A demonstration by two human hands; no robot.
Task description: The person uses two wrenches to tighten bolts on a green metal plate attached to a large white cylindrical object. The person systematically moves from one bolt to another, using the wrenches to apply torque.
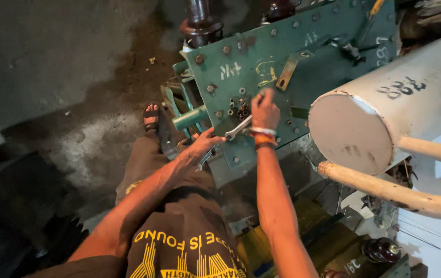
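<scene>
Near the middle of the frame, the person is leaning over a green metal cover plate (282,62) studded with bolts. The left hand (200,149) is gripping the lower end of a silver spanner (237,128), fingers curled around its handle, just below and left of centre. The spanner is slanting up to the right, toward a cluster of small dark bolts (241,109) on the plate. The right hand (264,109) is pressing down beside that cluster, fingers bent onto the plate; whether it is pinching anything I cannot tell. A white and orange band is sitting on that wrist. At the right of the frame, a cream cylindrical tank (385,108) is lying on its side with pale pipes (395,193) running beneath it. A sandalled foot (151,117) is resting on the dark floor, left of the plate.
</scene>
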